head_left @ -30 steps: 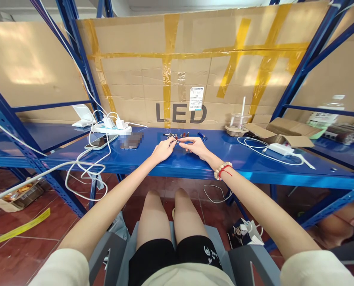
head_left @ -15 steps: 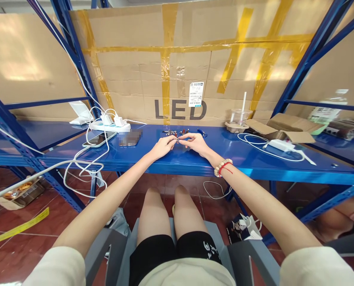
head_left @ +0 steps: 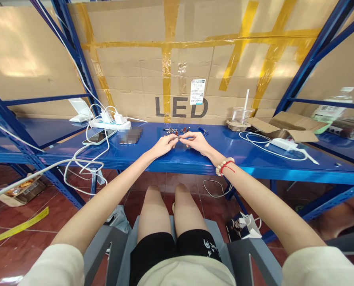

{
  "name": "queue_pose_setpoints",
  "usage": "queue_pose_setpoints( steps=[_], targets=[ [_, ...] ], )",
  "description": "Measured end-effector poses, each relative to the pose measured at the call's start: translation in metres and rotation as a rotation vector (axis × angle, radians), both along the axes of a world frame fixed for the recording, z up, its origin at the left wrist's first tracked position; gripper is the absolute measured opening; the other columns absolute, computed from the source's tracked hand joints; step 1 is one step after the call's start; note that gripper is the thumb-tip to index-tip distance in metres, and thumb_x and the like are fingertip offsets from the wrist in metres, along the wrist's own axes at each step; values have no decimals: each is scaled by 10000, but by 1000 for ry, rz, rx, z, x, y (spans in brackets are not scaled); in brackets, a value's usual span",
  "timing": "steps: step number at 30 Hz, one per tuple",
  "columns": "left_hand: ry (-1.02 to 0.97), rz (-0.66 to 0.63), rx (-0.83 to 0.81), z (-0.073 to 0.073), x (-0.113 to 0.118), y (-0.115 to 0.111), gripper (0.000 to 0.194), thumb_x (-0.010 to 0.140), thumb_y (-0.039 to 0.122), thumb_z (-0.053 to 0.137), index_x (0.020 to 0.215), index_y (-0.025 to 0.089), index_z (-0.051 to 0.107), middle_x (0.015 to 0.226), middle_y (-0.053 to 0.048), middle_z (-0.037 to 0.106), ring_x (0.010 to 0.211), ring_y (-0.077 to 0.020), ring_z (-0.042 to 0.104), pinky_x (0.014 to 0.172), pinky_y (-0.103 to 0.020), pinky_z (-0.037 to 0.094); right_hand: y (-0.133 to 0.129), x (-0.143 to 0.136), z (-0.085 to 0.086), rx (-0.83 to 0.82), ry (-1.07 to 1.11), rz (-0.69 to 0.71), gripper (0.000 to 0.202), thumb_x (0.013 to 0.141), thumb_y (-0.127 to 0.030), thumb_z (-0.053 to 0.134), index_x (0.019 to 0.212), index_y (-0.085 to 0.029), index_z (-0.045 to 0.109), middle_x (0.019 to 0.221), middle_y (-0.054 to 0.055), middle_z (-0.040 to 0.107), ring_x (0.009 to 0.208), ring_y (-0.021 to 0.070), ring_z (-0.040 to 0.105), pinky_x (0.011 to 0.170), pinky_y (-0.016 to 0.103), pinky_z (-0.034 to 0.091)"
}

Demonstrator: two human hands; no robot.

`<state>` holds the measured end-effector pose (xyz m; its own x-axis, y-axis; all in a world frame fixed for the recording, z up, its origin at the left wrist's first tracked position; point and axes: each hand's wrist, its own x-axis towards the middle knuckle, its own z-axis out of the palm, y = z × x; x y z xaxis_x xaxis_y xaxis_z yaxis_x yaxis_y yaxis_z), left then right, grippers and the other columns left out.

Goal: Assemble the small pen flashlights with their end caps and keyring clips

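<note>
My left hand (head_left: 164, 145) and my right hand (head_left: 196, 143) meet over the blue shelf (head_left: 153, 161), fingertips pinched together. Between them is a small shiny metal piece (head_left: 178, 138), mostly covered by the fingers; it is too small to name. Just beyond the fingertips lies a cluster of small metal items (head_left: 171, 130), which look like keys or key rings, with reddish-brown pieces (head_left: 185, 130) beside them. A small blue item (head_left: 203, 131) with a metal end rests to the right of these. A beaded bracelet (head_left: 223, 166) with a red string is on my right wrist.
Left on the shelf are a white power strip (head_left: 111, 124) with chargers, a phone (head_left: 99, 137), a blurred dark flat object (head_left: 131, 136) and looping white cables. To the right stand a plastic cup (head_left: 241, 115) with a straw, an open cardboard box (head_left: 294, 123) and a white adapter (head_left: 284, 144).
Both hands stay together at nearly the same place, with only slight finger movement around the small metal piece. The view has shifted a little.
</note>
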<state>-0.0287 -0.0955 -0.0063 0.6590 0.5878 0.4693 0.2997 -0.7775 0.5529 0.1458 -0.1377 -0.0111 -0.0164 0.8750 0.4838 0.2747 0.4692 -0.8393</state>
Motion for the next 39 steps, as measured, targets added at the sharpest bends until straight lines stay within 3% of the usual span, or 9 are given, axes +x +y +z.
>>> queue_pose_setpoints(
  steps=[8, 13, 21, 25, 31, 35, 39],
  targets=[
    [-17, -13, 34, 0, 0, -3, 292, 864, 320, 389, 1066, 150, 514, 618, 23, 540, 628, -123, 543, 680, -244, 432, 0, -1, -1, -9, -13, -22, 417, 552, -493, 757, 746, -130, 690, 793, 56, 650, 450, 59, 471, 425, 231, 371],
    [0, -27, 62, 3, -3, -7, 316, 859, 315, 404, 1125, 165, 488, 625, 32, 545, 643, -125, 557, 717, -244, 436, -5, -3, 4, -91, -16, -47, 463, 525, -536, 752, 730, -127, 682, 580, 11, 585, 438, 64, 440, 413, 218, 334],
    [2, 0, 114, 2, -2, -4, 306, 862, 339, 401, 1050, 161, 563, 672, 4, 594, 647, -128, 560, 711, -239, 443, -3, -1, 4, -164, -55, -66, 425, 569, -538, 733, 683, -133, 675, 446, -23, 507, 406, 56, 394, 401, 204, 301],
    [-11, 41, 117, 0, 1, -2, 296, 864, 325, 398, 1040, 149, 559, 656, 4, 586, 624, -126, 554, 687, -234, 441, -1, -2, 3, -120, -44, -62, 404, 596, -529, 721, 670, -136, 664, 505, -10, 535, 422, 60, 425, 390, 198, 307],
    [-41, 119, 76, -1, 4, -1, 280, 877, 304, 371, 1036, 156, 547, 633, 7, 569, 618, -131, 553, 667, -234, 442, -1, -3, 3, -38, 21, -103, 465, 557, -491, 758, 848, -135, 688, 753, 50, 653, 439, 56, 462, 386, 207, 350],
    [-31, 99, 38, 2, 2, -2, 277, 873, 291, 362, 1007, 152, 562, 622, 6, 565, 615, -132, 549, 672, -239, 445, -1, -2, 2, -8, 23, -61, 466, 577, -480, 746, 900, -146, 708, 861, 70, 674, 452, 54, 469, 397, 217, 369],
    [3, 59, 35, 2, 1, -1, 285, 868, 296, 358, 969, 153, 583, 611, 9, 563, 623, -135, 543, 680, -244, 446, -1, -1, 2, -2, 18, -35, 439, 563, -489, 749, 821, -135, 726, 821, 75, 670, 466, 67, 475, 396, 226, 352]
  ],
)
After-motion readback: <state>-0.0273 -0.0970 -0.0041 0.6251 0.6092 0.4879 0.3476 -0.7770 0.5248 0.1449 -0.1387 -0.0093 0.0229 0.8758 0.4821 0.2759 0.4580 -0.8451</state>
